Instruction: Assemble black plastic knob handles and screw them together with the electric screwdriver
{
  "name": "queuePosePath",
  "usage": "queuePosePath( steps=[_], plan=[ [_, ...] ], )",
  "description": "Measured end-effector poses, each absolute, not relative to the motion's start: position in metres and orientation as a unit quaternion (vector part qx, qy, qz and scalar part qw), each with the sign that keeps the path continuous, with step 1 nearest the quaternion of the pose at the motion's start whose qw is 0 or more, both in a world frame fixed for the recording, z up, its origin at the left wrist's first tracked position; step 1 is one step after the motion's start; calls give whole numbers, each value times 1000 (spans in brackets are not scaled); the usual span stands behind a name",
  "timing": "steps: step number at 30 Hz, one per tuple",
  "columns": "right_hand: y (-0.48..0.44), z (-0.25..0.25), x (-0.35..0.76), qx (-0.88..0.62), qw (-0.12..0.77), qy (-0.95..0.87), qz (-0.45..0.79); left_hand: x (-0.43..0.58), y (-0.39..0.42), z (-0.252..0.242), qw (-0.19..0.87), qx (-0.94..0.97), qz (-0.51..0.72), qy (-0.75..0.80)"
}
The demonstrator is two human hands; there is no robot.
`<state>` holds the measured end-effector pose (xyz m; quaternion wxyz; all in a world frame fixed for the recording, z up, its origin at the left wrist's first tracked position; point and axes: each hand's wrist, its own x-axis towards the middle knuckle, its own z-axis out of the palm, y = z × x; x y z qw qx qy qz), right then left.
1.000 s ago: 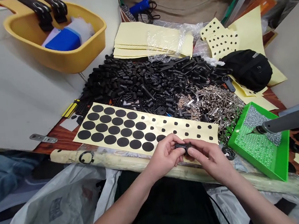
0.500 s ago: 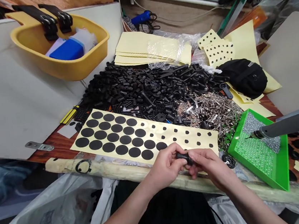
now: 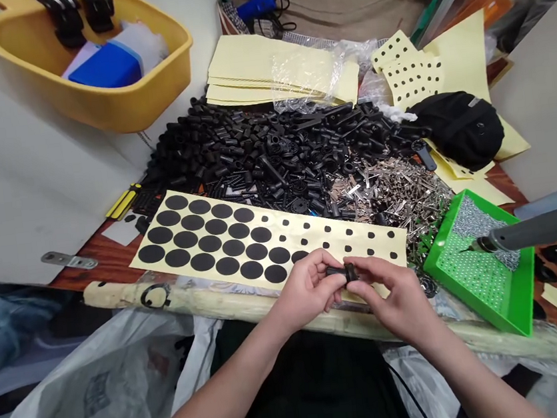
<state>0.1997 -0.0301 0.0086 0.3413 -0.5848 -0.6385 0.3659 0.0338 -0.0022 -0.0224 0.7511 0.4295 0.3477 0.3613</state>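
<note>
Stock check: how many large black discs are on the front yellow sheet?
22 large black discs, in rows of 4, 5, 7, 6 on the yellow sheet, far to near; the left hand may hide more.

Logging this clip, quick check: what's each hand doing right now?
Left hand: closed, holding a small black plastic cylindrical part.
Right hand: closed, pinching the same part's other end.
</note>
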Motion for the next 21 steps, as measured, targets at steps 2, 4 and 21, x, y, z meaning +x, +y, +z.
queuePosePath(
  steps=[2,4,21],
  plan=[
    [-27,12,195,-607,314,-550,480,36,-5,-25,727,451,375,357],
    [-26,13,192,-607,300,-494,546,37,-7,-26,700,474,390,365],
    [-33,-12,190,-611,371,-617,329,38,-1,-22,738,405,399,363]
  ],
)
